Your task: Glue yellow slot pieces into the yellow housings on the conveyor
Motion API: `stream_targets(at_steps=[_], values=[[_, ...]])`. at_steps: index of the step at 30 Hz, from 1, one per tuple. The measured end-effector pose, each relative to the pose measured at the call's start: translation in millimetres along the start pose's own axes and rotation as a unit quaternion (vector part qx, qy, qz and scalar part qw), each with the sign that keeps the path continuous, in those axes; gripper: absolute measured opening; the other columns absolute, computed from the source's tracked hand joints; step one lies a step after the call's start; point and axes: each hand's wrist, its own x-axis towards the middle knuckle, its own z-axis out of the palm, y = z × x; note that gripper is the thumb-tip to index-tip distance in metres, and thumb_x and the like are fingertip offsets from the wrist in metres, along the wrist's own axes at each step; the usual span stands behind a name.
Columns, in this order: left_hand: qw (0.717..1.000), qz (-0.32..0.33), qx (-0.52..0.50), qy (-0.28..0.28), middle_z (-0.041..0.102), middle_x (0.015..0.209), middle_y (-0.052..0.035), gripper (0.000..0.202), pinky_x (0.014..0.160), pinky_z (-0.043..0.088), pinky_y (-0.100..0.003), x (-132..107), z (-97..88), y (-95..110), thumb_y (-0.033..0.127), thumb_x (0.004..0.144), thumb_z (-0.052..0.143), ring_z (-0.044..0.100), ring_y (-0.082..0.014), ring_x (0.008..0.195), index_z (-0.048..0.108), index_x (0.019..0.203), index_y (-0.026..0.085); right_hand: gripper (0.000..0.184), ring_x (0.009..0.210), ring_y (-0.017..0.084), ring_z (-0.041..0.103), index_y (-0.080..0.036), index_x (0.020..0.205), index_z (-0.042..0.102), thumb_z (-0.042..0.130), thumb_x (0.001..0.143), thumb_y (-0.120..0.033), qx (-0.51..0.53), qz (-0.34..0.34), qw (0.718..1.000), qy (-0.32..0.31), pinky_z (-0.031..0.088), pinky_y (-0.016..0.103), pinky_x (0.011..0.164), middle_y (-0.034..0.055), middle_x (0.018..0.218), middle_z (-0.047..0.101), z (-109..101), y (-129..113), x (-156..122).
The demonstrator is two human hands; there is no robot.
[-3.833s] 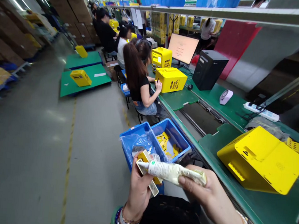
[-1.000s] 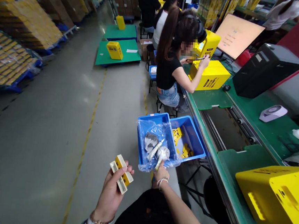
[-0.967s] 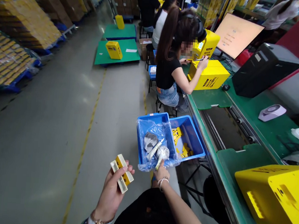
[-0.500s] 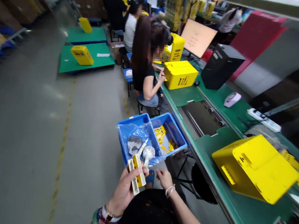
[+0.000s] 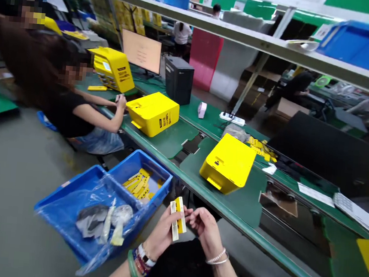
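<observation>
My left hand [image 5: 163, 226] is closed round narrow rectangular plastic pieces [image 5: 178, 219], pale white with a yellow face, held upright above my lap. My right hand [image 5: 207, 229] is just right of them, its fingers curled together near the left fingertips. Whether anything small lies in those fingers cannot be made out. Left of my hands stands a blue bin [image 5: 68, 214] lined with clear plastic, with grey and whitish bagged items in it. A second blue bin [image 5: 161, 184] beside it holds flat yellow parts [image 5: 140, 184].
A yellow box-shaped housing [image 5: 230, 162] lies on the green workbench [image 5: 185, 168] ahead. Another yellow housing [image 5: 154, 114] stands farther left, by a seated co-worker [image 5: 73, 111]. Behind are a monitor [image 5: 142, 50], a black computer tower [image 5: 178, 80] and a power strip [image 5: 232, 118]. A shelf rail [image 5: 213, 31] crosses overhead.
My view has swung right toward the bench, so bins and co-worker now appear farther left. My right hand has come up close to my left, which still holds the pieces.
</observation>
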Motion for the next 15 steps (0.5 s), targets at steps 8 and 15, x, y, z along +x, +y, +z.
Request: stream_targets(at_steps=[8, 15], values=[[0.999, -0.025, -0.034, -0.022, 0.073, 0.095, -0.0089, 0.022, 0.097, 0.054, -0.043, 28.8, 91.5, -52.7, 0.001, 0.074, 0.068, 0.069, -0.0271, 0.101, 0.067, 0.093, 0.012, 0.071, 0.094, 0.025, 0.068, -0.018, 0.097, 0.072, 0.029, 0.086, -0.074, 0.255, 0.09, 0.956, -0.111, 0.05, 0.042, 0.082, 0.0121, 0.094, 0.075, -102.1, -113.8, -12.2], [0.998, -0.034, -0.052, 0.002, 0.072, 0.096, -0.0119, 0.025, 0.099, 0.053, -0.046, 38.3, 140.5, -93.1, -0.001, 0.077, 0.061, 0.07, -0.0279, 0.099, 0.067, 0.098, 0.009, 0.051, 0.076, 0.021, 0.066, -0.02, 0.088, 0.067, 0.063, 0.071, -0.068, 0.155, 0.014, 0.986, -0.055, 0.053, 0.038, 0.072, 0.0052, 0.076, 0.07, -172.7, -141.7, -6.6]])
